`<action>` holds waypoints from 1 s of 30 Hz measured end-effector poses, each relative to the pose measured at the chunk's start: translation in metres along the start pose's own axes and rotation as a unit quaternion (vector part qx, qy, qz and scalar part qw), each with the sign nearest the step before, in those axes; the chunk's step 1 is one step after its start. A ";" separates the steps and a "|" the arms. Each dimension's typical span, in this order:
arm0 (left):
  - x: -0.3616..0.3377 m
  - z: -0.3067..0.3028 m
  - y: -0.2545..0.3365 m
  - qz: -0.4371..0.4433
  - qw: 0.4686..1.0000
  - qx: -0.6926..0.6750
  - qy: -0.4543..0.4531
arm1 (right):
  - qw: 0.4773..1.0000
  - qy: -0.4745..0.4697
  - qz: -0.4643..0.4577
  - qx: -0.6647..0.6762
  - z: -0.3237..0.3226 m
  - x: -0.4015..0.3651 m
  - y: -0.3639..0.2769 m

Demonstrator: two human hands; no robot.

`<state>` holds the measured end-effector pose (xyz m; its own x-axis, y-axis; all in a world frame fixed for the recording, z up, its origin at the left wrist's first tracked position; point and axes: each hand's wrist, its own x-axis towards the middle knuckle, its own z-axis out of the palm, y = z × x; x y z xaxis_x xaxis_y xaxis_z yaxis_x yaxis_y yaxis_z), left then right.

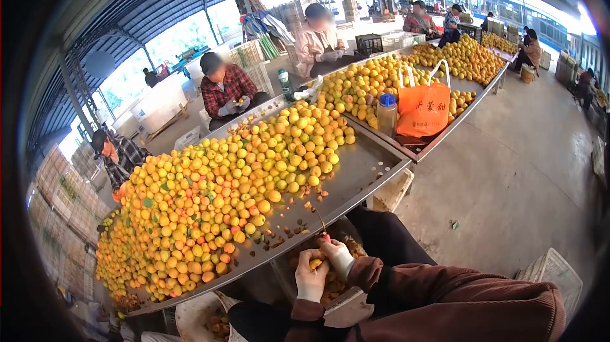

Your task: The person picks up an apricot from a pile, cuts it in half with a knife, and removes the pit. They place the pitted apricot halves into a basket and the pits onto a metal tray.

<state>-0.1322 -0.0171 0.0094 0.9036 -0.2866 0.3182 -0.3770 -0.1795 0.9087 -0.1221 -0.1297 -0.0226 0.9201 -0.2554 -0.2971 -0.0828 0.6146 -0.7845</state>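
Observation:
My left hand (311, 278), in a pale glove, is closed on an apricot (315, 264), only part of which shows. Pressed close beside it, my right hand (338, 257), also in a pale glove, grips a small red-handled tool (326, 238) with a thin shaft pointing up toward the table edge. Both hands are over a container (333, 288) with orange fruit pieces in it, mostly hidden by the hands and sleeves. Just beyond them, a large heap of apricots (210, 208) lies on a metal table (356, 174), with pits and scraps near its front edge.
An orange bag (424, 111) and a blue-lidded bottle (386, 114) stand on the adjoining table, beside more apricots (356, 85). Several co-workers sit along the far side. A white bucket (194, 316) is at lower left, and a plastic crate (551, 281) stands on the floor at right.

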 end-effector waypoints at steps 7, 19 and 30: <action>0.014 0.005 0.000 0.012 0.997 0.039 0.073 | 0.985 -0.086 -0.119 -0.087 -0.021 0.041 0.030; 0.102 -0.050 -0.023 -0.182 0.899 -0.328 0.228 | 0.995 0.004 -0.067 -0.075 0.023 0.027 -0.003; 0.031 -0.035 -0.130 -0.290 0.947 -0.104 -0.087 | 0.858 -0.085 -0.164 -0.480 -0.010 0.052 -0.041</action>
<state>-0.0479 0.0308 -0.0897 0.8926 -0.3510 -0.2829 0.2365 -0.1697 0.9567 -0.0741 -0.1757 -0.0110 0.9900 -0.1340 0.0448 -0.0108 -0.3879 -0.9217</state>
